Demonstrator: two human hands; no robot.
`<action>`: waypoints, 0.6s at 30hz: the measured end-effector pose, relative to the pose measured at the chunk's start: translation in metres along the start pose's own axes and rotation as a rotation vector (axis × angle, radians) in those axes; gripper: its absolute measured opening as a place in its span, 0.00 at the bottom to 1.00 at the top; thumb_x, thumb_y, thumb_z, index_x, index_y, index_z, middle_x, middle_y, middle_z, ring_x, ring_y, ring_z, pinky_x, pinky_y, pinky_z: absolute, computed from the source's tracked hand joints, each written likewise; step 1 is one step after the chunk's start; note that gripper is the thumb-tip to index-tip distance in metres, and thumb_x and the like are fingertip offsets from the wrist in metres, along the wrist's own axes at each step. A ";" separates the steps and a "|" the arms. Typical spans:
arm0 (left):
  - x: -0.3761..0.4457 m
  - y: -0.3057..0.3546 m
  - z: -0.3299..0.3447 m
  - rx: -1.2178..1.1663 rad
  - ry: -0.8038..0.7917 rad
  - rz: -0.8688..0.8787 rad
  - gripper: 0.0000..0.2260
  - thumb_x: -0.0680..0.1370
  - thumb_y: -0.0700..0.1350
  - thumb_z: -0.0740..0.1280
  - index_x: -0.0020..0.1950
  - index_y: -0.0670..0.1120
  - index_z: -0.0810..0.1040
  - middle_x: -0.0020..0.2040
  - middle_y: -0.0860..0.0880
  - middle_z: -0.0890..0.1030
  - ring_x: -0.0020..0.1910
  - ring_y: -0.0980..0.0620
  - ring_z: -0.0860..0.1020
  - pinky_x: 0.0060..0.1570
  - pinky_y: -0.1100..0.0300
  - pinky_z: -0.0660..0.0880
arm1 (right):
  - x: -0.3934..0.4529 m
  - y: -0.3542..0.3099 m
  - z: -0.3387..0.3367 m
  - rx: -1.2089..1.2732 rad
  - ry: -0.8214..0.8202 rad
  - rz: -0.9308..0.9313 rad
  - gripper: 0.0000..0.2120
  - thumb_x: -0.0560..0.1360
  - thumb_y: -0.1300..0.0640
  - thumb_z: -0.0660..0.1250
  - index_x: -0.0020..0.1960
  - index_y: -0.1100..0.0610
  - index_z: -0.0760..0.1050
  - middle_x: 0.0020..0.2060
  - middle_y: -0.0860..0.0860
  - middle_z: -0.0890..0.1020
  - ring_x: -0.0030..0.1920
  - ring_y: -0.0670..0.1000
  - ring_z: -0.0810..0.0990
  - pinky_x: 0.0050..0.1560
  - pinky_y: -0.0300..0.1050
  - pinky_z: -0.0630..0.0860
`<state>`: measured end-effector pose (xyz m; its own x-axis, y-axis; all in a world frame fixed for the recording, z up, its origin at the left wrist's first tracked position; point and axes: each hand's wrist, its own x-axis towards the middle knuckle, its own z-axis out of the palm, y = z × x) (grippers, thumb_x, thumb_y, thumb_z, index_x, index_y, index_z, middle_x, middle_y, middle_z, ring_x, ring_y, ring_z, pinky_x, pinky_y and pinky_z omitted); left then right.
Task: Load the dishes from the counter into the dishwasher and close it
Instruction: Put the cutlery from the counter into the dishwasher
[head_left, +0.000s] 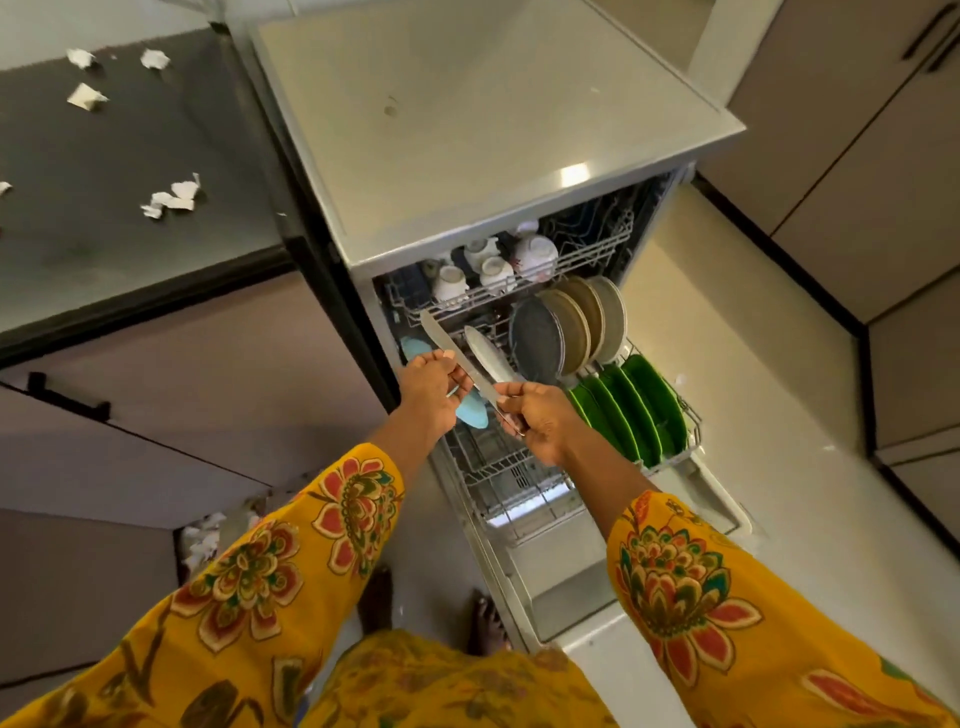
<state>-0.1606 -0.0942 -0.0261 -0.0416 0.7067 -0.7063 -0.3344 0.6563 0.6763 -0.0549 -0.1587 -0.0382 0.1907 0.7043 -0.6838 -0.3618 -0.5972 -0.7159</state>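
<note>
Fingers (457, 366) of my left hand (431, 387) and right hand (535, 421) both clamp one knife (449, 351) over the lower rack (498, 467). Plates (571, 332), green plates (639, 405) and cups (493, 265) are racked. Knife still unplaced, dishwasher door (571, 597) open; worktop (130, 156) holds only paper scraps (171, 200), so I'd judge loading nearly finished.

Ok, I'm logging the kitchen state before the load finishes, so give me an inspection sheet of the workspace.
Surface: dark counter, left of the dishwasher.
Job's things: lower rack pulled out, holding green plates, beige plates, a blue item; cups in the upper rack; a table knife and a serving utensil held above it.
Clutter: crumpled paper scraps on the counter.
Grippers: left hand and right hand both pinch cutlery.
Cables: nothing seen.
Surroundings: cabinets, pale floor.
</note>
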 end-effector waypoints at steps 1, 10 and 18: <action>0.005 -0.008 0.002 0.021 -0.002 -0.011 0.10 0.80 0.33 0.59 0.40 0.43 0.69 0.33 0.45 0.71 0.31 0.52 0.69 0.38 0.57 0.74 | 0.003 0.007 -0.007 0.026 0.010 0.016 0.11 0.75 0.75 0.57 0.52 0.65 0.73 0.26 0.55 0.72 0.18 0.44 0.64 0.23 0.36 0.61; 0.045 -0.072 0.009 0.157 0.026 -0.133 0.11 0.81 0.33 0.57 0.40 0.44 0.67 0.35 0.44 0.71 0.31 0.52 0.69 0.35 0.58 0.73 | 0.025 0.061 -0.053 0.108 0.075 0.194 0.08 0.77 0.74 0.58 0.49 0.66 0.73 0.30 0.55 0.72 0.28 0.47 0.64 0.25 0.34 0.63; 0.086 -0.125 0.006 0.383 0.010 -0.159 0.21 0.79 0.29 0.56 0.62 0.53 0.66 0.41 0.45 0.73 0.32 0.52 0.69 0.38 0.58 0.77 | 0.061 0.132 -0.076 0.048 0.210 0.367 0.08 0.76 0.70 0.63 0.40 0.60 0.74 0.33 0.53 0.76 0.29 0.47 0.71 0.29 0.36 0.69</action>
<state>-0.1171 -0.1136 -0.1704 -0.0276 0.5872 -0.8089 0.0372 0.8093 0.5862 -0.0216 -0.2236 -0.1855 0.2216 0.3521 -0.9094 -0.4814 -0.7715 -0.4160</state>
